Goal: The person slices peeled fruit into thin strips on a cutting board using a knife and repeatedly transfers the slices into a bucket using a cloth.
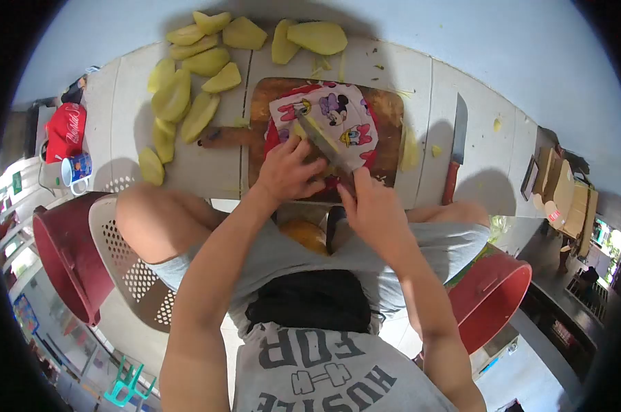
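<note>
A wooden cutting board (pixel 389 110) with a handle lies on the tiled surface in front of me, and a cloth with cartoon characters (pixel 355 113) covers its middle. My right hand (pixel 376 209) is closed round the handle of a knife (pixel 317 139), whose blade points away from me and to the left over the cloth. Under and along the blade is a pale yellow-green piece of peeled mango (pixel 330 137), partly hidden. Curled fingers of my left hand (pixel 290 172) press on that piece, close beside the blade.
Several peeled mango pieces (pixel 171 96) lie at the back left. A second knife (pixel 459 130) with a red handle rests at the right. Beside my legs are a perforated basket (pixel 139 281), a red bucket (pixel 70 254) and another red bucket (pixel 492 302). A mug (pixel 76 172) stands far left.
</note>
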`<state>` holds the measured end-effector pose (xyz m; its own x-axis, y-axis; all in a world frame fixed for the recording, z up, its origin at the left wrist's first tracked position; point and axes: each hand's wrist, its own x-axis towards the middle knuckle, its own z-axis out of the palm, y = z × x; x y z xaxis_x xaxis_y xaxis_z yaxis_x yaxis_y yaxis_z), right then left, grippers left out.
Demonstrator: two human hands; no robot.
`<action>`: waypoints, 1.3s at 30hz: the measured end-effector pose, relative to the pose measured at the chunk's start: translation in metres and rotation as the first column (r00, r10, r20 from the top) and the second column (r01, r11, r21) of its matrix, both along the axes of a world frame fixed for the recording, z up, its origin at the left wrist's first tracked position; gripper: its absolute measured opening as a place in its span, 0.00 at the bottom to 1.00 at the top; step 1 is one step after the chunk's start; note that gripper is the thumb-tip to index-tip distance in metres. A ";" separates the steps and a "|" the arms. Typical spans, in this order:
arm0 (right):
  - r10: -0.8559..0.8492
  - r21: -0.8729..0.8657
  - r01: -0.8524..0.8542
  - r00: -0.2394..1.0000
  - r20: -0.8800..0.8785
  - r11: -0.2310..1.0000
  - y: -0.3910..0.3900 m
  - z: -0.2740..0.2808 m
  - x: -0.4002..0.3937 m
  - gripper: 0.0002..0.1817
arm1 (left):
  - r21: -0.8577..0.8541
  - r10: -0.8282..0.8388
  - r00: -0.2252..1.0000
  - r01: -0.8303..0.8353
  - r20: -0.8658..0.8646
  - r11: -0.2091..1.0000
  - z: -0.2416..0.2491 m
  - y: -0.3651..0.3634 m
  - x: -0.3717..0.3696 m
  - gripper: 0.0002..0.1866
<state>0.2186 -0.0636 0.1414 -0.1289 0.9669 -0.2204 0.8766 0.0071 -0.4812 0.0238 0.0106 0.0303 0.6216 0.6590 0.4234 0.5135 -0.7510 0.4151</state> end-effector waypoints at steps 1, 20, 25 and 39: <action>0.036 0.063 -0.036 0.999 -0.009 0.997 0.003 0.005 -0.001 0.16 | 0.023 -0.004 1.000 0.003 0.019 1.000 0.001 0.003 0.000 0.21; -0.014 -0.035 0.012 0.997 -0.073 0.999 -0.005 0.006 -0.008 0.16 | -0.041 -0.012 1.000 0.013 0.018 0.999 -0.002 -0.003 -0.008 0.25; -0.031 -0.043 0.030 0.999 -0.035 0.999 0.004 0.004 -0.006 0.16 | -0.009 -0.035 0.998 0.035 0.051 0.999 -0.005 -0.004 -0.007 0.25; -0.094 -0.119 0.085 0.993 -0.074 0.989 0.006 -0.002 -0.005 0.14 | 0.045 -0.009 0.992 0.004 0.123 0.999 -0.005 0.000 -0.007 0.21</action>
